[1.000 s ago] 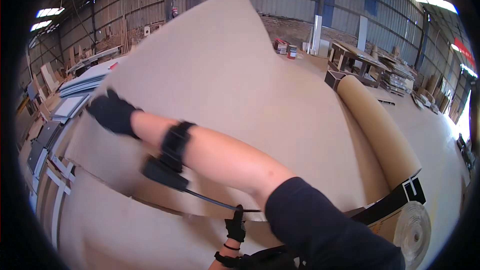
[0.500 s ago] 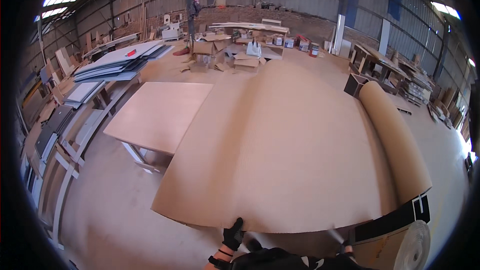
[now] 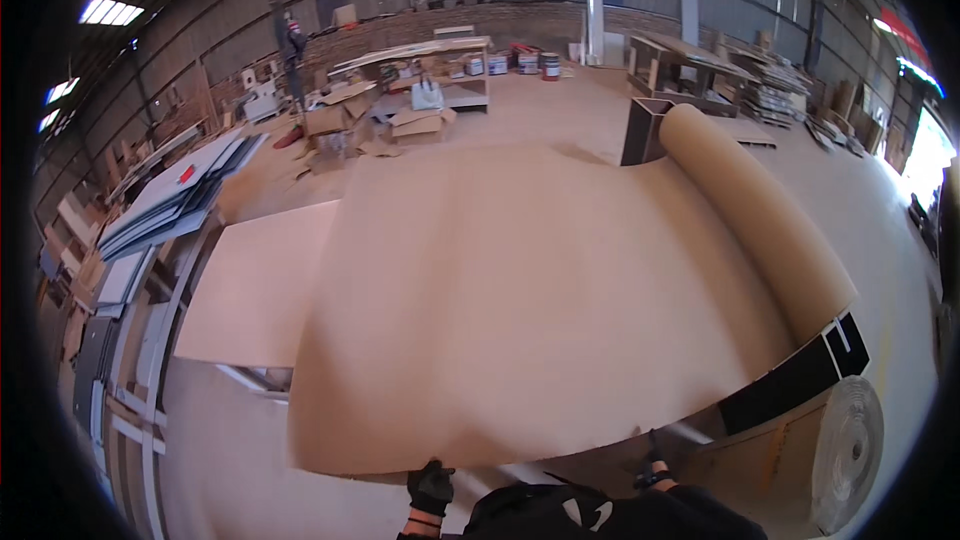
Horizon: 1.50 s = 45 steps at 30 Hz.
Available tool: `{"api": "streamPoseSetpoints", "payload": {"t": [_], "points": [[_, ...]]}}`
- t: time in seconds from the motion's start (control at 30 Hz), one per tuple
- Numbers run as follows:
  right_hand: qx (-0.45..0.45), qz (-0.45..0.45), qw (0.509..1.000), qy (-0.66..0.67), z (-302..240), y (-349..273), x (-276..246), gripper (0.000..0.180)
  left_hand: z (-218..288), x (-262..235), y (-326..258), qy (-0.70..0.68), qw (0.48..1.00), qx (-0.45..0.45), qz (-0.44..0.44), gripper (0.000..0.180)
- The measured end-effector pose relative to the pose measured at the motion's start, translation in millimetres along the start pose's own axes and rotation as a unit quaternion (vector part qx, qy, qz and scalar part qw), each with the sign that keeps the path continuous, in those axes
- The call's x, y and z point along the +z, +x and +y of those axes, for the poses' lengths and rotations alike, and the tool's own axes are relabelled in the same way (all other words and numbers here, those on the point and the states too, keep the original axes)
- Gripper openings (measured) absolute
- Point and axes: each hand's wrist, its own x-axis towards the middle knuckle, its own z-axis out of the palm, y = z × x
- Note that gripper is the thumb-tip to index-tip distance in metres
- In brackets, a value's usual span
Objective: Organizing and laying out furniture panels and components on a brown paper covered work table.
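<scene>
Your left hand, in a black glove, has its grip pinched on the near edge of the wide brown paper sheet; your right hand, also gloved, sits at the same edge further right, its grip too small to tell. The sheet lies spread across the tabletop, running back to the big paper roll at its right side

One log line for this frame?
left hand: grips sheet edge | right hand: at sheet edge | brown sheet: spread from roll
</scene>
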Motion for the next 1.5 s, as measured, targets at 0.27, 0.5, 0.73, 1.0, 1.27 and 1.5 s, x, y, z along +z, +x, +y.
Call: {"api": "streamPoseSetpoints", "payload": {"t": [0.27,0.5,0.73,1.0,1.27,1.5], "points": [[-0.159,0.085,0.672,0.719,-173.6,22.6,-10.9,0.072,26.8,-24.5,24.0,-0.424,0.887,-0.182,-0.021,0.047],[-0.289,0.088,0.722,0.623,-233.8,-61.2,-100.5,0.058,103.8,-218.5,96.9,-0.567,0.796,0.081,0.194,0.076],[-0.303,0.134,0.698,0.636,-307.3,-86.8,-101.7,0.054,178.2,-377.0,182.9,-0.276,0.952,-0.002,0.135,0.048],[-0.293,0.204,0.658,0.663,-328.6,-124.5,-42.3,0.048,349.4,-424.3,191.3,-0.09,0.98,0.122,0.127,0.039],[-0.297,0.218,0.621,0.691,-369.8,-155.8,56.0,0.043,383.3,-564.0,214.7,-0.066,0.965,0.161,0.197,0.052],[-0.288,0.174,0.622,0.707,-450.4,-143.4,240.6,0.045,424.7,-764.7,274.0,-0.061,0.962,0.197,0.179,0.054]]}}
